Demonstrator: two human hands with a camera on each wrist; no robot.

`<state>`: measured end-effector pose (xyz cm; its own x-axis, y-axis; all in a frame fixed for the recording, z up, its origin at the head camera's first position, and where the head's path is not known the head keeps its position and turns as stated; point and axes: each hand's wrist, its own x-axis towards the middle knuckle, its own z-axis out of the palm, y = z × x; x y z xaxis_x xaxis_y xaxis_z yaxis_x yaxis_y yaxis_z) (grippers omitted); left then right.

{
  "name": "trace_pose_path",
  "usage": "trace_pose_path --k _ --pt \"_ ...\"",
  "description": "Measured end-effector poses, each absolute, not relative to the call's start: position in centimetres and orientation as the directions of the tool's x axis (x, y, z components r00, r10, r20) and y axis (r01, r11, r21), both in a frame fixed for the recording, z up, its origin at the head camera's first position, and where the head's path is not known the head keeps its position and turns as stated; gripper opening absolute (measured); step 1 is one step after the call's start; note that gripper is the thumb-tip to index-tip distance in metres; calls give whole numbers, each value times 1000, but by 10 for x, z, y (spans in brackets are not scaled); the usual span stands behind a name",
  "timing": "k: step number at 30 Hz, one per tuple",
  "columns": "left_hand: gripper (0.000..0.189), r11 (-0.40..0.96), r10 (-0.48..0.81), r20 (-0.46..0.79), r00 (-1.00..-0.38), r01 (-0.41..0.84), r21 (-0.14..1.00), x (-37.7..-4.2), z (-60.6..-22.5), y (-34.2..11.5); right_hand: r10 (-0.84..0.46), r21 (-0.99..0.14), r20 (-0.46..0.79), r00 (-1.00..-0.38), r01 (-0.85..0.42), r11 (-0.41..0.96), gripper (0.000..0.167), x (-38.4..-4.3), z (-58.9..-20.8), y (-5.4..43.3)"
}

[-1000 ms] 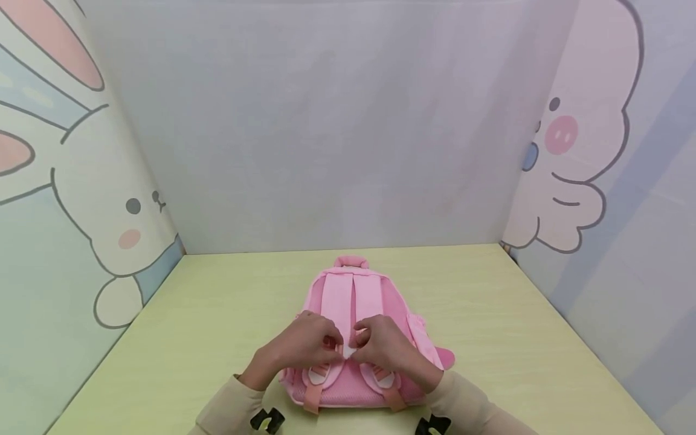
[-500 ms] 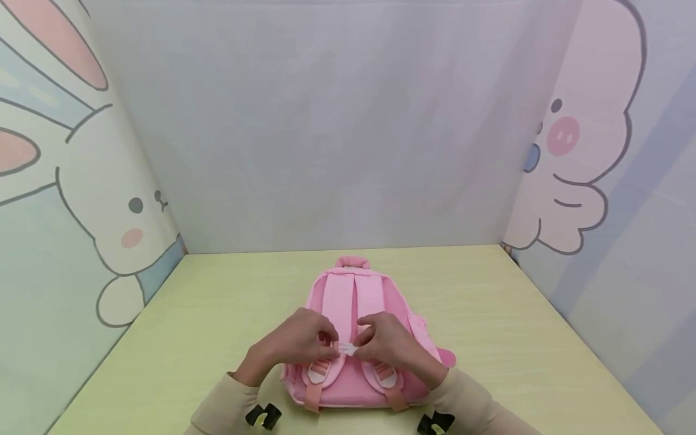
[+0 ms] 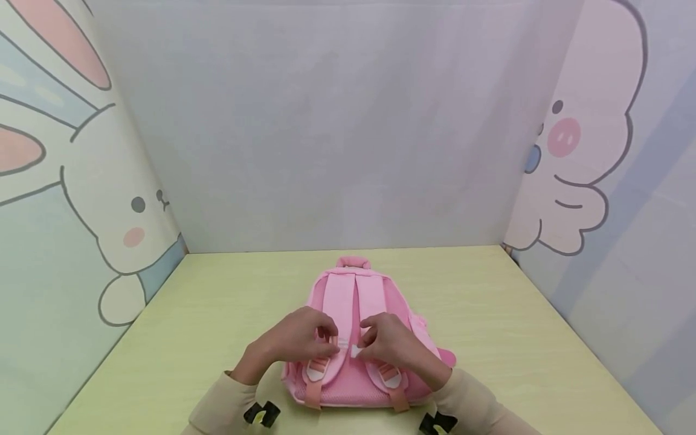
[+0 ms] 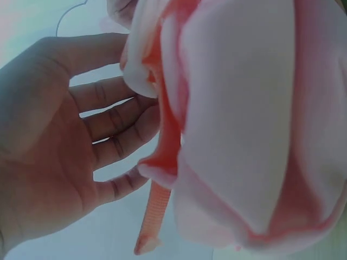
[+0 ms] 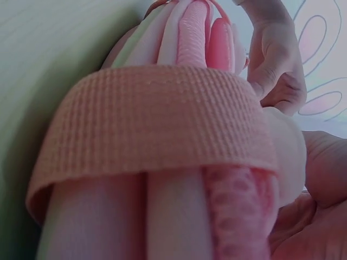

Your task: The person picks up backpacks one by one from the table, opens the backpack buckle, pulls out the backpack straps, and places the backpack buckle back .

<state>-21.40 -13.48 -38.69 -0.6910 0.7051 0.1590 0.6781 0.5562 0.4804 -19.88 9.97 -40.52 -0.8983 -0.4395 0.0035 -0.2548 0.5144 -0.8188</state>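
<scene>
A pink backpack (image 3: 353,386) lies on the table with its shoulder straps facing up and its top handle away from me. Over the straps, my left hand (image 3: 299,335) pinches one half of a white chest-strap buckle (image 3: 342,343). My right hand (image 3: 388,341) pinches the other white buckle piece (image 3: 356,351), and a small gap separates the two. In the left wrist view, my left hand (image 4: 46,124) has its lower fingers spread beside orange webbing (image 4: 154,214). The right wrist view shows a wide webbing band (image 5: 152,119) in front of my right hand (image 5: 320,233); its fingertips are hidden.
White strap adjusters (image 3: 318,368) sit below the hands. A pale yellow-green table (image 3: 228,290) surrounds the backpack. A grey back panel (image 3: 348,133) and cartoon-printed side panels (image 3: 109,211) enclose it.
The buckle halves were together between the fingertips and now stand apart. My left hand has shifted slightly left, the right slightly right.
</scene>
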Motion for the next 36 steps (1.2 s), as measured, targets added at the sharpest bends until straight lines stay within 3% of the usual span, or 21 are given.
trace_pose_path --k 6,20,36 --pt "10 558 700 151 -698 667 494 -215 -389 -136 -459 -798 21 -888 -291 528 44 -199 -406 99" --pt "12 508 698 127 -705 613 605 -216 -394 -142 -514 -785 40 -857 -345 515 36 -201 -409 99" --pt "12 500 693 151 -705 621 604 -217 -396 -144 -550 -737 87 -831 -425 526 29 -202 -407 100"
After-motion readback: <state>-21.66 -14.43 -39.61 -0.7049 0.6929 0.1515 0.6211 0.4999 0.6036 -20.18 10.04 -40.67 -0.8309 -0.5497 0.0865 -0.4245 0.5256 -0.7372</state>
